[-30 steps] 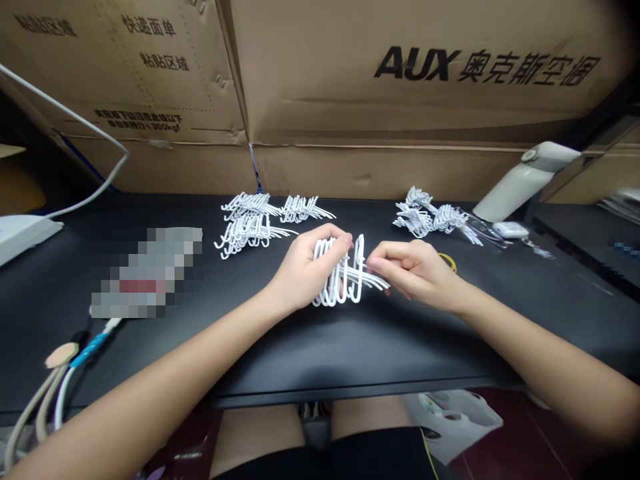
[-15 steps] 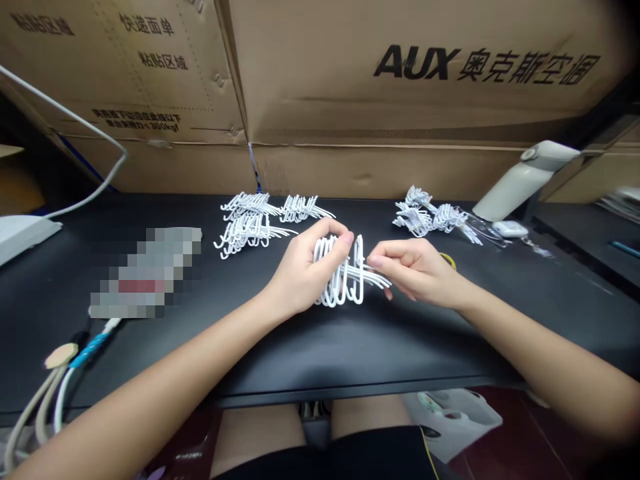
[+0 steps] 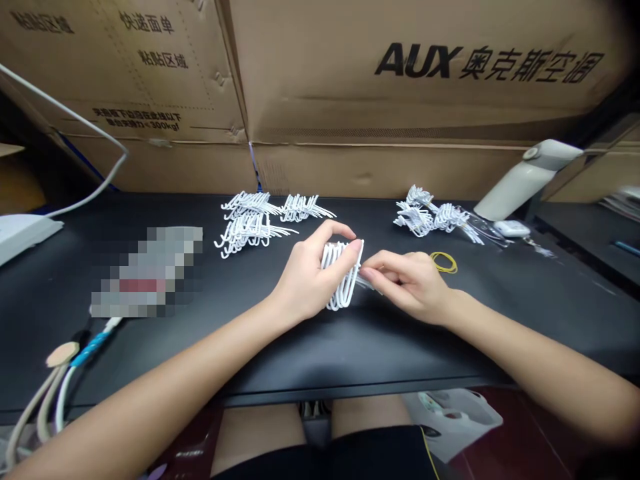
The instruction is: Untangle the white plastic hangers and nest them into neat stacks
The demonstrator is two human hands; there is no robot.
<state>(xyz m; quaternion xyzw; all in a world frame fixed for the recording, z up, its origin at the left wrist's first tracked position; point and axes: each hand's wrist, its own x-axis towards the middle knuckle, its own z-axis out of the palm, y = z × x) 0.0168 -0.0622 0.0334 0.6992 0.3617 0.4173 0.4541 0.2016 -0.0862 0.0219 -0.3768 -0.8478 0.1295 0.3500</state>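
A bundle of white wire hooks [image 3: 345, 283] is wrapped in my left hand [image 3: 313, 270], thumb and forefinger over the top, bent ends downward. My right hand [image 3: 407, 280] is closed at the right side of the bundle, thumb and fingertips pinching by the straight stems. Its fingers partly hide those stems. Just behind the right hand lie yellow rubber bands [image 3: 444, 263]. More white hooks [image 3: 245, 233] rest in groups beyond my left hand, and bunched hooks [image 3: 420, 217] lie at the back right.
A grey, blurred-out device [image 3: 150, 273] with a cable lies on the black table [image 3: 300, 363] at left. A white bottle [image 3: 520, 183] leans at the back right beside a small white case [image 3: 511, 229]. Cardboard boxes [image 3: 410, 113] stand behind. A white bag [image 3: 460, 420] hangs below the edge.
The hooks in my left hand have come closer together into a tighter row. My right hand has moved left against the bundle, uncovering the yellow rubber bands.
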